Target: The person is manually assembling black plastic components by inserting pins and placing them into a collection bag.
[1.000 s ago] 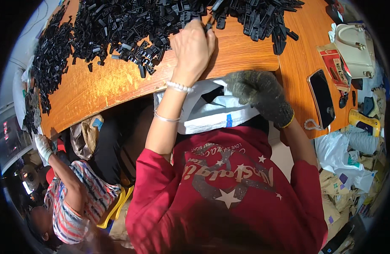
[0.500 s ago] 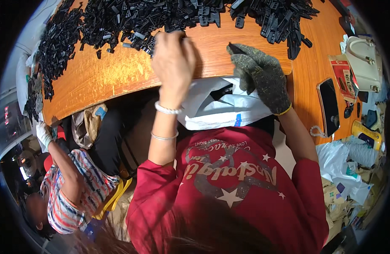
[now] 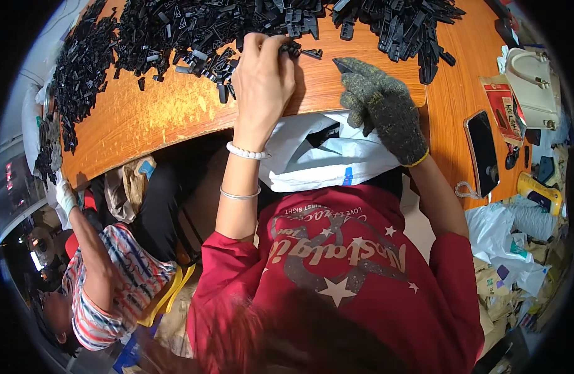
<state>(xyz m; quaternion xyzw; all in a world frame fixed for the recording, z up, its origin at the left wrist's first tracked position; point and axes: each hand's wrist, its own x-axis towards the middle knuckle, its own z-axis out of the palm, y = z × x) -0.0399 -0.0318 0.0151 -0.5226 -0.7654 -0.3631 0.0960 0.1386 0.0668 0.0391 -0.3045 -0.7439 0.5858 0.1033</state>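
The bare left hand (image 3: pixel 262 78), fingers narrowly bent, touched small black plastic pieces (image 3: pixel 292 48) beside a heap of black plastic parts (image 3: pixel 175 31) on the brown wood-grain table (image 3: pixel 324 90); its knuckles hid whether it gripped any. The right hand (image 3: pixel 383 103), in a dark green-grey knitted glove (image 3: pixel 404 134), was curled; whether the dark tip at its fingers was a held piece could not be told. A white plastic bag (image 3: pixel 299 181) lay open below.
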